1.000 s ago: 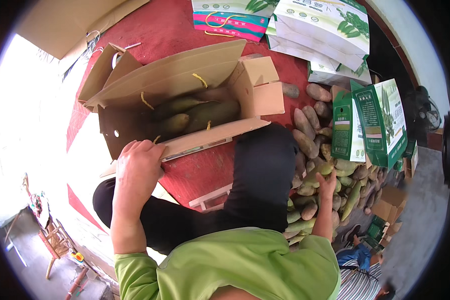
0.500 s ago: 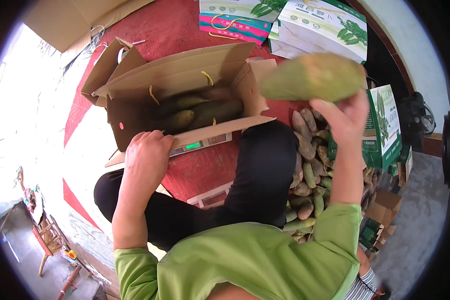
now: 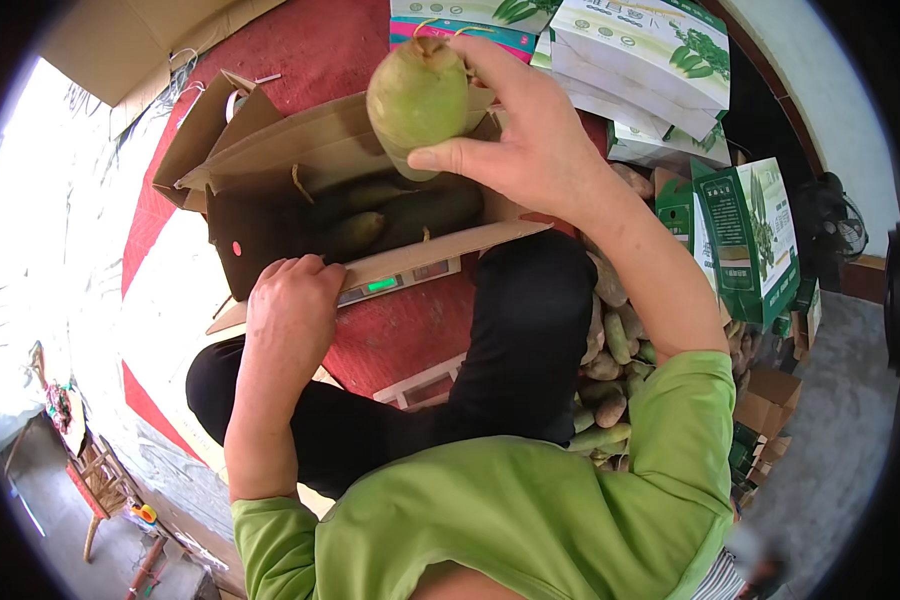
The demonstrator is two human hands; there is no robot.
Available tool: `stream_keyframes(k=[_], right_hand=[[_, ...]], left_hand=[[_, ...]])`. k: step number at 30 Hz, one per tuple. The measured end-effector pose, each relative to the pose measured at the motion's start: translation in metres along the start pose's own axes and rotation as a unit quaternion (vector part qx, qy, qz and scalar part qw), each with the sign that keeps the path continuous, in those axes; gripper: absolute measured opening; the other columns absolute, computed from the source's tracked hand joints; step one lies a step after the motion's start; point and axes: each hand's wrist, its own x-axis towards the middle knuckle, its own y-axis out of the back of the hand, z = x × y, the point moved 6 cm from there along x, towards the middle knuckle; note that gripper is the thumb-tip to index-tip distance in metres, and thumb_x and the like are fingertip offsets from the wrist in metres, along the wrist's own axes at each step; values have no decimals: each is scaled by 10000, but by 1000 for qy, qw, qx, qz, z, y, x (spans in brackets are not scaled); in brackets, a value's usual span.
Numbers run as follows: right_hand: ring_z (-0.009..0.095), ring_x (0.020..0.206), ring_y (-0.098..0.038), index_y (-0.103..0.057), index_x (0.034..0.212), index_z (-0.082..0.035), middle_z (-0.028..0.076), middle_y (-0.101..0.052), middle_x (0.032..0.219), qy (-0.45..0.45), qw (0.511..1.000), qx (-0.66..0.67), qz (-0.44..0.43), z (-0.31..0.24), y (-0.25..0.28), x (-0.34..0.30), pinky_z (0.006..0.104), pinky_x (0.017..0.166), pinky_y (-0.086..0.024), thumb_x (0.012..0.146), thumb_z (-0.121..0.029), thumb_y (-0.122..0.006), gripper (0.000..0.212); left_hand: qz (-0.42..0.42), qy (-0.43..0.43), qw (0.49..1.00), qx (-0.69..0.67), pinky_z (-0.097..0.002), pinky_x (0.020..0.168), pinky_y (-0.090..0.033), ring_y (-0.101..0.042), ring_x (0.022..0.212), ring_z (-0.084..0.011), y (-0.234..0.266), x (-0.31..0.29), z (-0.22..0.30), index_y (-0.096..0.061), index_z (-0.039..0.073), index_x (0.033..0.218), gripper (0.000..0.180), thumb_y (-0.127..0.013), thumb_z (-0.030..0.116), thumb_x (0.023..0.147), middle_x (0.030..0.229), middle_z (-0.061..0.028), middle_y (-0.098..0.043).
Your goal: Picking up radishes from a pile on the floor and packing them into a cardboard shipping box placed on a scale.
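Observation:
My right hand (image 3: 530, 135) is closed around a large green radish (image 3: 415, 100), held end-on above the open cardboard box (image 3: 245, 165). Its thumb presses on the near side and the fingers wrap the far side. Several green radishes (image 3: 432, 215) lie inside the box, partly in shadow. My left hand (image 3: 295, 305) grips the near flap of the box by its left part, fingers curled over the edge. Beneath the box sits a scale (image 3: 400, 284) with a lit green display. Yellow cord handles (image 3: 300, 184) show on the box walls.
A pile of radishes (image 3: 610, 390) lies right of my knee. Printed gift boxes (image 3: 640, 60) are stacked at the far right, and a green and white box (image 3: 760, 240) stands nearer. A black fan (image 3: 835, 215) is by the wall. A wooden stool (image 3: 95, 485) stands lower left.
My right hand has carried the radish leftward from above the pile to above the box, turning it end-on. My left hand stays on the flap.

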Motion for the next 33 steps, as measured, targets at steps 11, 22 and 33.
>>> stream_keyframes(k=[11,22,33], right_hand=[[282,1065,-561,-553,1183,-104,86,-621,1065,31,954,-271,-122,38,-61,8,438,877,-413,670,-284,-802,597],[150,867,-641,-590,1182,-11,114,-683,961,-85,989,-114,25,51,59,-49,267,770,-507,861,-128,-657,348],[288,904,-657,-648,1076,-53,151,-686,964,-457,853,-216,131,232,109,-382,365,793,-511,803,-207,-673,315]], left_hand=[[-15,2,1000,-20,-407,765,-473,-589,803,-319,4,3,4,-686,47,911,172,-596,77,768,764,-113,-581],[-17,41,998,-33,-413,729,-463,-593,803,-334,2,3,1,-680,29,970,201,-582,59,797,803,-142,-600],[-12,38,996,-74,-406,719,-450,-585,784,-337,4,6,7,-662,-14,975,167,-588,60,846,841,-158,-616]])
